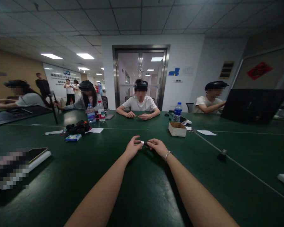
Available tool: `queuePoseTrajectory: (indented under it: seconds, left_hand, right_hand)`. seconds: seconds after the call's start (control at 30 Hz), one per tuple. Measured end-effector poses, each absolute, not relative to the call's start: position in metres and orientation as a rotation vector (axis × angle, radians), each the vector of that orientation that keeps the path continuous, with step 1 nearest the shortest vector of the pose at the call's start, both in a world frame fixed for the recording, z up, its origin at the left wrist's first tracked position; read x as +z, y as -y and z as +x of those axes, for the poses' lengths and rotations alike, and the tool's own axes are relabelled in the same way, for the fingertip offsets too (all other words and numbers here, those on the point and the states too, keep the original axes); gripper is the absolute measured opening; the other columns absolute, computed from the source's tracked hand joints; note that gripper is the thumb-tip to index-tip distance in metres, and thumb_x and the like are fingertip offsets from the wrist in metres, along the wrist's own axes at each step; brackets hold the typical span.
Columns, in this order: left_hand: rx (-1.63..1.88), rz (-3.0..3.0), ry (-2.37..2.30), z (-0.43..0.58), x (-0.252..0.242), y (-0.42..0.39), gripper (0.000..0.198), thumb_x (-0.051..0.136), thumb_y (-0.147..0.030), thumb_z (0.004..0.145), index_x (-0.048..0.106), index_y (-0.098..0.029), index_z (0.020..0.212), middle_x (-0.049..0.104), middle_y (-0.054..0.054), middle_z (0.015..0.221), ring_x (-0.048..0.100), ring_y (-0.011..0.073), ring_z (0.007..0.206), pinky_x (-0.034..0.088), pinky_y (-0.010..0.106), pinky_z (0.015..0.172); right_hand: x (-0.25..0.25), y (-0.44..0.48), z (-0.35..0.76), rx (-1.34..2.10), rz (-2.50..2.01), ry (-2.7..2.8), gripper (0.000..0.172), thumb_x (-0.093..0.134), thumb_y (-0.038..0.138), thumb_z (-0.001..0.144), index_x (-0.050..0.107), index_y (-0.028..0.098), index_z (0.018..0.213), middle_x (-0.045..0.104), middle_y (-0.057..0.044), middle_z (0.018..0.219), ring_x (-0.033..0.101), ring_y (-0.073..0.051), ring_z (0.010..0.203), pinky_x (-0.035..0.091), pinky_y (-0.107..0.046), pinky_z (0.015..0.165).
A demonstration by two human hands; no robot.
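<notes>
A small black-and-silver stick-like item (144, 142) is held between my two hands, a little above or on the green table (142, 195). Its exact kind is too small to tell. My left hand (132, 148) grips its silver end with thumb and fingertips. At the dark end, the fingers of my right hand (158, 146) are pinched round it and cover part of it. A silver bracelet (168, 155) circles my right wrist.
An open cardboard box (177, 129) lies ahead to the right, with a water bottle (177, 112) behind it. Ahead left are a dark tangled bundle (78, 128), a blue-white packet (73, 137) and two bottles. A person (140, 101) sits opposite; others sit at both sides.
</notes>
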State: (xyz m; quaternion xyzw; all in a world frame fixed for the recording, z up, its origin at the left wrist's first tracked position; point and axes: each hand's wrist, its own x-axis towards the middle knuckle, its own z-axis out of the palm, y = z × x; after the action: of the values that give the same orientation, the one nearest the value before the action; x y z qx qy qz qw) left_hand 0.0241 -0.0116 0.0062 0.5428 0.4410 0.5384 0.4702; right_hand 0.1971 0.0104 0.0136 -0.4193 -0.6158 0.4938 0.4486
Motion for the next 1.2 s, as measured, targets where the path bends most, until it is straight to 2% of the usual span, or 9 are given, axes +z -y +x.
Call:
queuePoseTrajectory:
  seconds: [0.1, 0.23, 0.43, 0.6, 0.73, 0.8, 0.9, 1.1, 1.2]
  left_hand:
    - [1.274, 1.372, -1.144, 0.0236, 0.0057, 0.0106, 0.03, 0.061, -0.033, 0.075, 0.059, -0.013, 0.096, 0.06, 0.008, 0.086, 0.058, 0.012, 0.071, 0.05, 0.025, 0.064]
    - [1.28, 1.439, -1.161, 0.0231, 0.01, 0.0144, 0.02, 0.062, -0.028, 0.074, 0.061, -0.012, 0.086, 0.06, 0.006, 0.081, 0.057, 0.011, 0.067, 0.049, 0.024, 0.062]
    - [1.322, 1.444, -1.103, 0.022, 0.0126, 0.0187, 0.038, 0.068, -0.018, 0.067, 0.057, -0.017, 0.103, 0.057, 0.01, 0.105, 0.06, 0.0128, 0.079, 0.048, 0.028, 0.074]
    - [1.295, 1.428, -1.112, 0.0224, 0.0113, 0.0169, 0.034, 0.066, -0.023, 0.069, 0.056, -0.015, 0.1, 0.058, 0.005, 0.085, 0.058, 0.0106, 0.068, 0.048, 0.024, 0.064]
    - [1.222, 1.443, -1.19, 0.0242, 0.0101, 0.0147, 0.031, 0.052, -0.039, 0.08, 0.055, -0.014, 0.098, 0.053, -0.001, 0.062, 0.053, 0.0083, 0.051, 0.043, 0.019, 0.049]
    - [1.205, 1.442, -1.224, 0.0248, 0.0101, 0.0146, 0.034, 0.047, -0.044, 0.081, 0.054, -0.016, 0.099, 0.055, 0.001, 0.066, 0.053, 0.0083, 0.05, 0.041, 0.019, 0.046]
    - [1.239, 1.411, -1.185, 0.0248, 0.0117, 0.0161, 0.036, 0.056, -0.038, 0.076, 0.051, -0.02, 0.107, 0.057, 0.002, 0.082, 0.056, 0.0079, 0.058, 0.042, 0.017, 0.048]
    - [1.214, 1.426, -1.177, 0.0254, 0.0147, 0.0187, 0.032, 0.05, -0.041, 0.08, 0.054, -0.015, 0.098, 0.054, 0.0, 0.066, 0.05, 0.0061, 0.048, 0.038, 0.017, 0.045]
    - [1.214, 1.452, -1.198, 0.0256, 0.0142, 0.0188, 0.034, 0.051, -0.038, 0.079, 0.051, -0.019, 0.106, 0.056, 0.001, 0.079, 0.053, 0.0065, 0.052, 0.037, 0.017, 0.044]
  right_hand:
    - [0.0118, -0.0103, 0.1958, 1.224, -1.047, 1.536, 0.032, 0.074, 0.036, 0.058, 0.058, 0.016, 0.078, 0.067, -0.003, 0.069, 0.063, -0.014, 0.066, 0.046, -0.025, 0.057]
    - [0.0114, -0.01, 0.1962, 1.212, -1.044, 1.558, 0.035, 0.074, 0.037, 0.058, 0.058, 0.015, 0.08, 0.067, -0.003, 0.069, 0.063, -0.014, 0.065, 0.046, -0.025, 0.058]
    - [0.0145, -0.0074, 0.1958, 1.237, -1.034, 1.546, 0.036, 0.074, 0.037, 0.056, 0.058, 0.015, 0.079, 0.067, -0.003, 0.067, 0.061, -0.013, 0.063, 0.044, -0.024, 0.057]
    - [0.0168, -0.0043, 0.1951, 1.239, -1.037, 1.561, 0.038, 0.076, 0.036, 0.054, 0.059, 0.014, 0.079, 0.066, -0.003, 0.067, 0.059, -0.012, 0.061, 0.044, -0.025, 0.058]
    - [0.0169, -0.0036, 0.1961, 1.228, -1.018, 1.584, 0.039, 0.076, 0.036, 0.053, 0.059, 0.015, 0.08, 0.064, 0.0, 0.066, 0.056, -0.01, 0.057, 0.043, -0.025, 0.058]
    - [0.017, -0.0033, 0.1967, 1.213, -1.008, 1.592, 0.038, 0.075, 0.036, 0.054, 0.059, 0.015, 0.081, 0.063, 0.001, 0.064, 0.054, -0.009, 0.055, 0.043, -0.025, 0.058]
    - [0.0175, -0.0027, 0.197, 1.207, -1.006, 1.589, 0.038, 0.075, 0.037, 0.054, 0.059, 0.015, 0.081, 0.062, 0.001, 0.064, 0.053, -0.008, 0.054, 0.043, -0.024, 0.058]
    - [0.0188, -0.0017, 0.1971, 1.227, -0.996, 1.608, 0.041, 0.076, 0.037, 0.052, 0.059, 0.015, 0.082, 0.062, 0.002, 0.063, 0.053, -0.009, 0.054, 0.044, -0.025, 0.059]
    - [0.0183, -0.0023, 0.1969, 1.243, -0.979, 1.58, 0.042, 0.076, 0.037, 0.051, 0.058, 0.016, 0.082, 0.062, 0.002, 0.064, 0.054, -0.009, 0.056, 0.043, -0.025, 0.059]
